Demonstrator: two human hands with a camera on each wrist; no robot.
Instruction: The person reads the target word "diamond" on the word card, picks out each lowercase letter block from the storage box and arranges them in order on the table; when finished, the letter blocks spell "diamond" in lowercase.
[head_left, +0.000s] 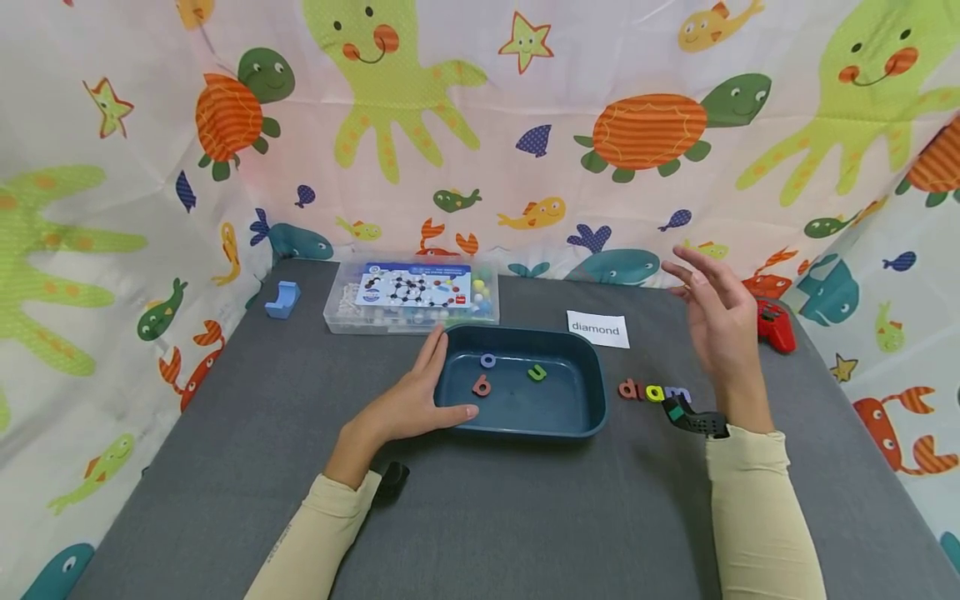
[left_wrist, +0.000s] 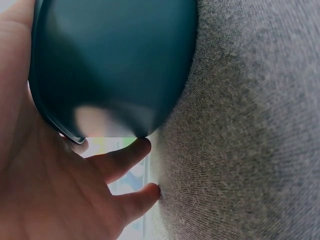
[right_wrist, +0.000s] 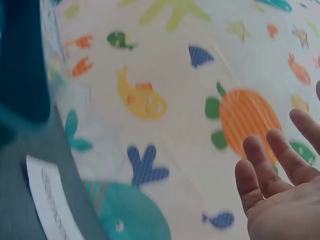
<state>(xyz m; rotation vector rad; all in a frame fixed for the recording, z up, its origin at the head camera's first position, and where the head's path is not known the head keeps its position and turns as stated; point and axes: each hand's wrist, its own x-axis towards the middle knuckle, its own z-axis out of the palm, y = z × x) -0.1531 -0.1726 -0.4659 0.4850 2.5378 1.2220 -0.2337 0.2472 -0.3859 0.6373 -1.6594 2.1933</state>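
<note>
The blue tray (head_left: 547, 404) sat mid-table, light and stiff by its look, probably smooth; 2 opposite rims seemed the best hold. Inside lay 3 letters (head_left: 536, 373), apparently light, hard and better pinched by their edges. The left hand (head_left: 411, 404) gripped the tray's left end, thumb over the near rim, fingers along the outer wall. The right hand (head_left: 716, 312) hung raised with nothing in it, fingers loosely bent, its wrist strap (head_left: 697, 418) partly hiding a row of 4 letters (head_left: 654, 392). The "diamond" card (head_left: 597, 330) lay behind that row; a clear box (head_left: 415, 286) crowded the tray's far left corner.
</note>
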